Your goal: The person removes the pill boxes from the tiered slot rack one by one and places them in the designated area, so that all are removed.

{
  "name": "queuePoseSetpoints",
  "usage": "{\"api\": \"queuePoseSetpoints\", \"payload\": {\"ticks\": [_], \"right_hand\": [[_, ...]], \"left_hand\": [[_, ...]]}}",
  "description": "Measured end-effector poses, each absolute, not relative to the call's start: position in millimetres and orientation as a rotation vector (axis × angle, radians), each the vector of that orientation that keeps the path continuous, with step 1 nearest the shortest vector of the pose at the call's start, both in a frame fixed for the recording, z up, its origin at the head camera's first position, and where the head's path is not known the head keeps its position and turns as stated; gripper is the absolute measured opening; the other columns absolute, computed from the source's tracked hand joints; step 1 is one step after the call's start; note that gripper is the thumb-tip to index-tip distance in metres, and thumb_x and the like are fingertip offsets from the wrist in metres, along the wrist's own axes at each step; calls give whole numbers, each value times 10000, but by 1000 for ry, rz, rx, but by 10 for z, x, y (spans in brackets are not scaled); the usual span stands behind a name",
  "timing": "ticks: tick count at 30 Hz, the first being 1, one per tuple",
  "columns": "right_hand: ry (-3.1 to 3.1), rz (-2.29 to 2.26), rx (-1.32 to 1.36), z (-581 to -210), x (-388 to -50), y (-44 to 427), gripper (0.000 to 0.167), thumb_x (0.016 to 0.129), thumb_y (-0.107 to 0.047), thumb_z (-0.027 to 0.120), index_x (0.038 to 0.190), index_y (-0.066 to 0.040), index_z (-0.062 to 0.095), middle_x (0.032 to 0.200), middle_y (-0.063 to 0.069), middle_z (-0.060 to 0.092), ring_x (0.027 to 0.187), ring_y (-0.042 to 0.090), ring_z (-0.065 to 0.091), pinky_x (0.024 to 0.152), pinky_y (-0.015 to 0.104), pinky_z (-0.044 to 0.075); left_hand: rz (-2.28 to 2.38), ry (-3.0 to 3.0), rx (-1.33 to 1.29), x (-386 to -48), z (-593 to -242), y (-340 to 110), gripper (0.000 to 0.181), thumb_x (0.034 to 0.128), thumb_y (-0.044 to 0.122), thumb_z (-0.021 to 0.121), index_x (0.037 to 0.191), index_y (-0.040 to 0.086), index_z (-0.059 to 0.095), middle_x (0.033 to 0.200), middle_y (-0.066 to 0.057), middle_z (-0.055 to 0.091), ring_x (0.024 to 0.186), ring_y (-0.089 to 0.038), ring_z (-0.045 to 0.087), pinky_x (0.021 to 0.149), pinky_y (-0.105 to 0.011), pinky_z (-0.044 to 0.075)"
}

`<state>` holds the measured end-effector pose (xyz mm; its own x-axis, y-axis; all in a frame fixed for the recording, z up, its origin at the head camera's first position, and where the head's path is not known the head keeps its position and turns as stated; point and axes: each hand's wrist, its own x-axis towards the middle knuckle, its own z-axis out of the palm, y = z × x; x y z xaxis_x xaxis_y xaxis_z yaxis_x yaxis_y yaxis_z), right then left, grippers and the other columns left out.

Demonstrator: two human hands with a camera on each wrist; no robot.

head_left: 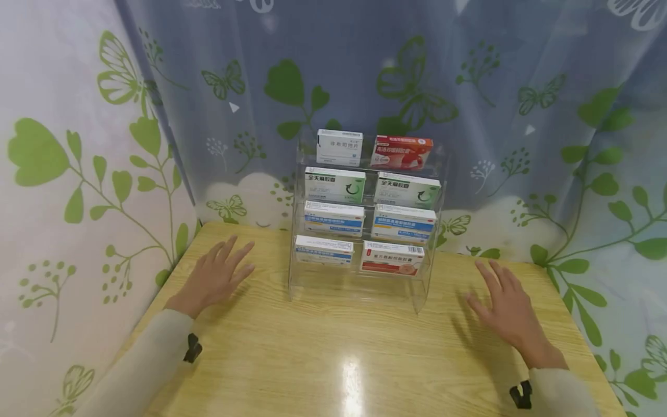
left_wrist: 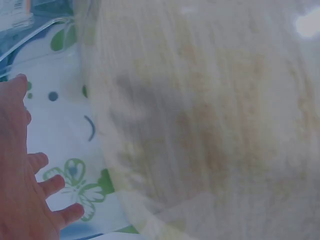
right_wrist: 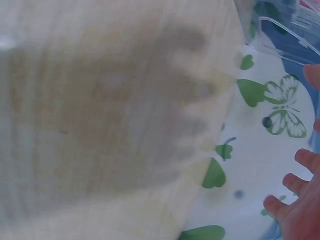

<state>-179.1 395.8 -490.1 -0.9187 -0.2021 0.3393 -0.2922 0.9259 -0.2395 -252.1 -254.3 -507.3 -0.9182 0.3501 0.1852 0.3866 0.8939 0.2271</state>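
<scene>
A clear stepped display rack (head_left: 333, 284) stands on the wooden table, with medicine boxes in two columns over its tiers. On top sit a white box (head_left: 339, 149) and a red box (head_left: 401, 153). Below them come two white-and-green boxes (head_left: 335, 186), then blue-and-white boxes (head_left: 333, 220), with a white-and-red box (head_left: 392, 260) at the lower right. My left hand (head_left: 211, 278) hovers left of the rack, fingers spread and holding nothing. On the other side my right hand (head_left: 508, 307) is likewise spread and bare, apart from the rack.
The wooden table (head_left: 271, 359) reaches back to a blue-and-white curtain (head_left: 333, 69) printed with leaves and butterflies. More of this patterned cloth hangs at the left (head_left: 62, 174) and right. Light glares off the table's front middle.
</scene>
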Motion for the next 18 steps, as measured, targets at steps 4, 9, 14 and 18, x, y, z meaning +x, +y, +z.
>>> {"api": "queuePoseSetpoints", "payload": {"ticks": [4,9,14,18], "right_hand": [[-2751,534,384,-4754,-1864,3956,795,1054,-314,727,1689,-38,336,1640,405,345,1437,670,343,1018,866,322],[-2695,585,401,-4484,-1992,3911,788,1053,-282,737,1684,-18,345,1619,389,383,1417,653,378,1069,827,318],[-2682,635,379,-4176,-2155,3819,786,1060,-290,731,1690,-30,339,1627,360,412,1413,622,413,1078,803,340],[-2687,703,368,-3931,-2266,3705,788,1076,-294,711,1710,-51,311,1652,347,401,1425,592,426,1057,762,438]], "left_hand": [[-448,-2891,-603,-2567,-4951,-2494,665,1148,483,512,1720,189,344,1763,-296,244,1498,-606,393,1047,-811,451],[-572,-2855,-650,-2651,-4749,-2399,704,1137,432,579,1738,201,293,1785,-278,203,1532,-595,361,1100,-794,434],[-715,-2785,-720,-2713,-4517,-2262,743,1109,338,665,1733,177,296,1792,-251,204,1573,-549,332,1183,-752,391],[-782,-2715,-761,-2722,-4372,-2143,763,1075,258,725,1715,139,326,1772,-241,257,1517,-520,437,1155,-718,447]]}}
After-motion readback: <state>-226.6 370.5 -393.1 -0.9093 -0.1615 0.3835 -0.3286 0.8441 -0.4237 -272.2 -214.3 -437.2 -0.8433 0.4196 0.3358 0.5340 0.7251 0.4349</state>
